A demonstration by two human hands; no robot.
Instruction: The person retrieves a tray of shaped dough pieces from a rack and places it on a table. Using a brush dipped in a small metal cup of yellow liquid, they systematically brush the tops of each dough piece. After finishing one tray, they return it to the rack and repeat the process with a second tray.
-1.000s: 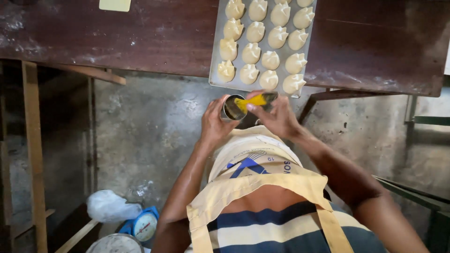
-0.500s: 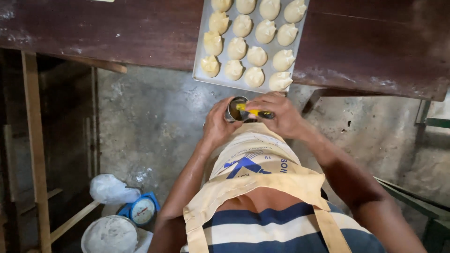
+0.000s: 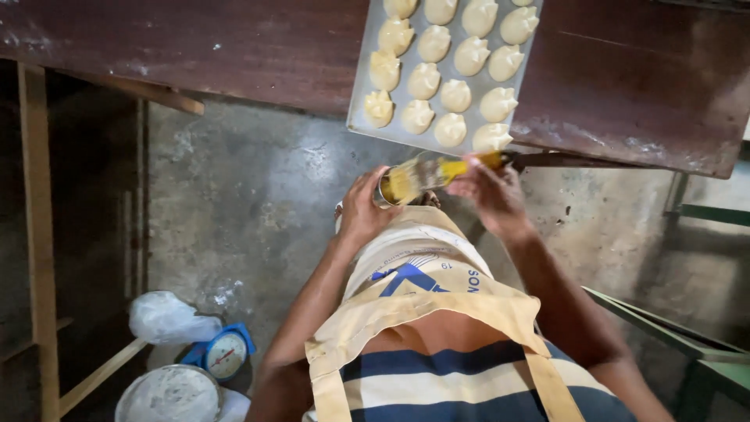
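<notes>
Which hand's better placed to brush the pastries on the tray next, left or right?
Right. The right hand holds the yellow brush just below the baking tray of dough pieces. The left hand is occupied gripping the small can.

Dark wooden table point(image 3: 234, 47), worn top, along the upper edge. Metal baking tray point(image 3: 367, 117) on it, overhanging the near edge, carrying rows of pale shaped dough pieces point(image 3: 426, 78). Concrete floor point(image 3: 258, 195), stained. Lower left: white plastic bag point(image 3: 168, 319); blue dial scale point(image 3: 223, 353) just beside it; round white-dusted bucket point(image 3: 170, 395). Green metal frame point(image 3: 695, 352) at right.
</notes>
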